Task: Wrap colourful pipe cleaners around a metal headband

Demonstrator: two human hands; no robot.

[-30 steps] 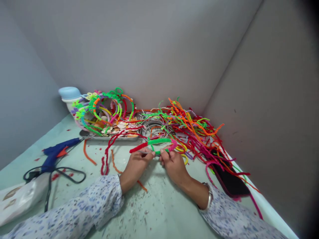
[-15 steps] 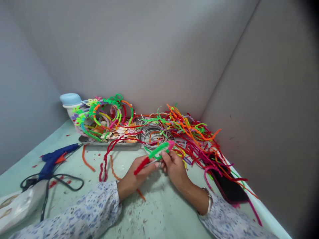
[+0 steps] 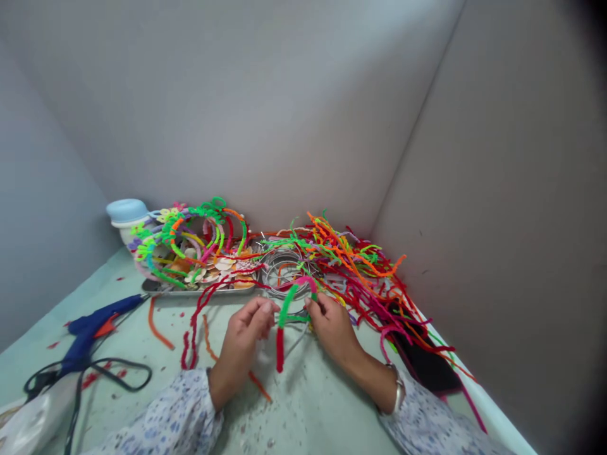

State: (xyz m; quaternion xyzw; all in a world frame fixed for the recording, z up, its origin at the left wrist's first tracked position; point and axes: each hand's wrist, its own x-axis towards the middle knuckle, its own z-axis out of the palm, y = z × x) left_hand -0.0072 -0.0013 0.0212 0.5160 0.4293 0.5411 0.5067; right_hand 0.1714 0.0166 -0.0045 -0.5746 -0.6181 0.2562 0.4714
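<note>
My right hand (image 3: 332,322) pinches the side of a hoop-shaped headband (image 3: 287,306) wrapped in green, pink and red pipe cleaner. Its red end (image 3: 279,354) points down toward me, and a bare wire end shows beside it. A loose green pipe cleaner length (image 3: 296,319) runs across the hoop to the right fingers. Just left of the hoop is my left hand (image 3: 249,332), its thumb and fingertips drawn together. Whatever lies between those fingertips is hidden or too small to make out.
Several finished headbands (image 3: 173,243) rest over a metal tray (image 3: 203,292) of small flat pieces. Beyond my hands lie coiled wire hoops (image 3: 279,268) and tangled pipe cleaners (image 3: 355,259). A phone (image 3: 429,363) is at right; a blue glue gun (image 3: 90,328) with its cord lies left.
My left hand has come off the headband and moved left. The headband has turned more upright in my right hand, its arch facing away. The camera view has shifted slightly.
</note>
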